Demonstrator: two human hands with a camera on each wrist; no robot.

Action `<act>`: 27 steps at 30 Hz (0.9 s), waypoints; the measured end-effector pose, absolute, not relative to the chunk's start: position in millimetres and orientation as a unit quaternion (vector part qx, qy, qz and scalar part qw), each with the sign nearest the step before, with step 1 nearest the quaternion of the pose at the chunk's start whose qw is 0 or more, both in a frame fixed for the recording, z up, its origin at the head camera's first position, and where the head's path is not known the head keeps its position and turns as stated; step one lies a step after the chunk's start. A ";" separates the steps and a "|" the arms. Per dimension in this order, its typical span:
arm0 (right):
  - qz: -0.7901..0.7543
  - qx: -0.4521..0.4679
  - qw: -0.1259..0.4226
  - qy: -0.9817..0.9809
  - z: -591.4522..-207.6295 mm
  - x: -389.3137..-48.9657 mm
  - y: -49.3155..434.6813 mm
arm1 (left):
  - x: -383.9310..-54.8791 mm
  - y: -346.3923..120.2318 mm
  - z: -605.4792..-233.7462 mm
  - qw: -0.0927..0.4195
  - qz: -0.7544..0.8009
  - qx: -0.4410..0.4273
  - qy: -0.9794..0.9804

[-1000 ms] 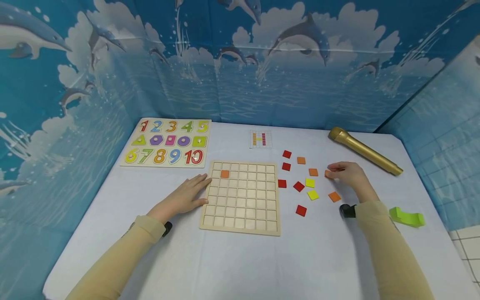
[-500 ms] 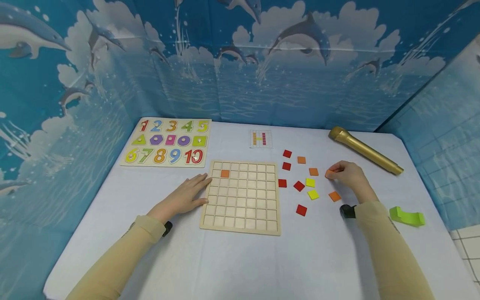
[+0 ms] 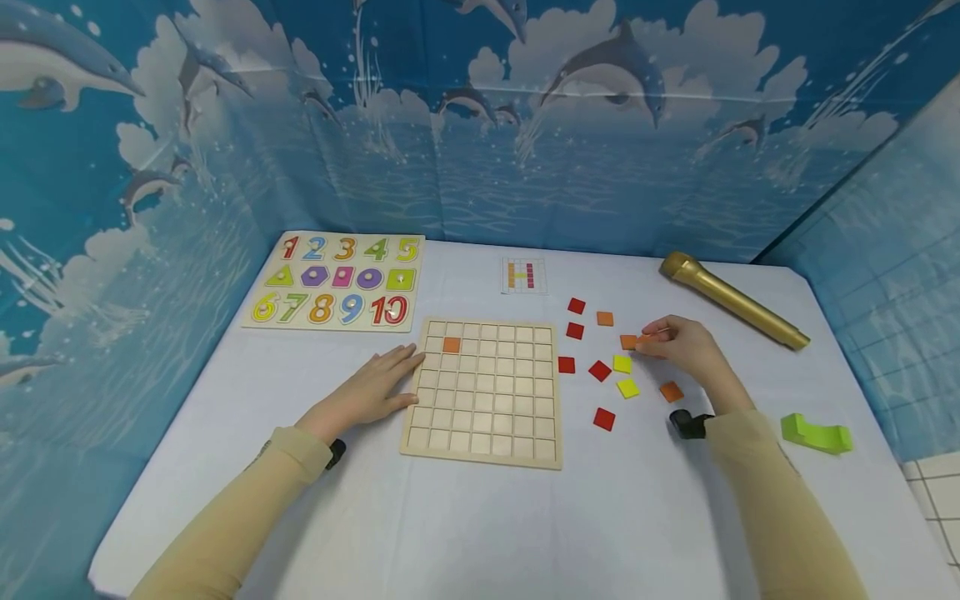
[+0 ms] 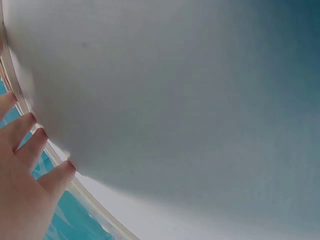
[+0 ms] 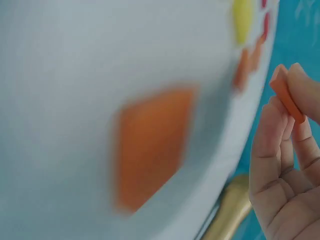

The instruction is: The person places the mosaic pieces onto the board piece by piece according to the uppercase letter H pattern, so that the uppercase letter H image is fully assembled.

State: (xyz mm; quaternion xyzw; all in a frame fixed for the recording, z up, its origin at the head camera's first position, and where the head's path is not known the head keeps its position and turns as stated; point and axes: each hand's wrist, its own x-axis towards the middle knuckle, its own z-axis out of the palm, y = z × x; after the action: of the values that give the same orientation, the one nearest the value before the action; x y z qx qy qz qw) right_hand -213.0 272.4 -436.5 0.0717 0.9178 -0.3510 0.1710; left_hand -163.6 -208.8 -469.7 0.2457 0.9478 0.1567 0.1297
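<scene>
My right hand [image 3: 684, 346] pinches an orange square tile [image 5: 286, 95] between thumb and fingers, lifted above the table. In the head view that tile overlaps another orange tile [image 3: 627, 342] lying on the cloth. My left hand [image 3: 369, 389] lies flat with spread fingers, fingertips at the left edge of the wooden grid board [image 3: 483, 460]. A single orange tile [image 3: 452, 345] sits in a cell near the board's upper left. Right of the board lie several red tiles [image 3: 600, 371], two yellow tiles [image 3: 622, 363] and further orange tiles [image 3: 671, 392].
A number-and-shape puzzle board [image 3: 333, 282] lies at the back left. Behind the grid board is a small pattern card [image 3: 524, 275]. A gold microphone [image 3: 735, 302] rests at the back right, and a green curved block [image 3: 816, 434] lies beside my right forearm.
My right hand has picked up the orange tile from the table and moved it left toward the other tiles. My left hand has stayed at the board's edge.
</scene>
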 end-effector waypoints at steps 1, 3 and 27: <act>-0.358 0.063 0.170 0.916 -434.0 -212.9 266.8 | -163.8 -208.8 -469.4 0.129 0.157 0.246 0.948; -0.374 0.046 0.168 0.911 -430.0 -212.9 253.6 | -164.0 -208.8 -469.2 0.129 0.155 0.247 0.948; -0.470 -0.078 0.181 0.860 -438.1 -216.6 78.2 | -161.3 -207.5 -467.4 0.138 0.150 0.245 0.948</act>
State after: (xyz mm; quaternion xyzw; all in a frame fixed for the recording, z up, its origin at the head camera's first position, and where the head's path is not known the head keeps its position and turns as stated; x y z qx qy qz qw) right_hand -216.6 78.2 -438.1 -0.0784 0.8601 -0.4704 0.1811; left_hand -161.3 -207.5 -467.4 0.2447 0.9479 0.1504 0.1382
